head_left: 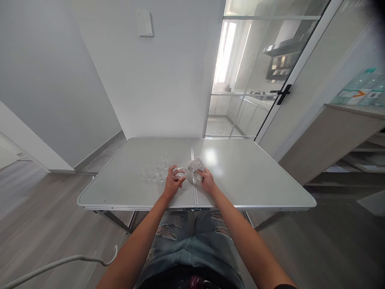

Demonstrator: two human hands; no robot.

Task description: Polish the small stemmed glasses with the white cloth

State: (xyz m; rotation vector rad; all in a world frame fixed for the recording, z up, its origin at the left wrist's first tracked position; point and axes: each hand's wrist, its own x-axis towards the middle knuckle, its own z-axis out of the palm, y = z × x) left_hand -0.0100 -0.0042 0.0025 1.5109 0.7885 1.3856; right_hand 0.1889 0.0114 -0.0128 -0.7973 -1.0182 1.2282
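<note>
I sit at a grey folding table (246,176). My left hand (172,183) is closed around a small clear glass (177,173), held just above the tabletop near the table's middle seam. My right hand (206,179) grips a crumpled white cloth (195,165) right beside that glass; whether the cloth touches it I cannot tell. Several more small clear glasses (156,170) stand in a cluster on the table just left of my left hand.
A white wall stands behind the table. A glass door with a black handle (282,94) is at the back right, and a low wooden cabinet (331,136) at the right. A white cable (60,263) hangs at the lower left.
</note>
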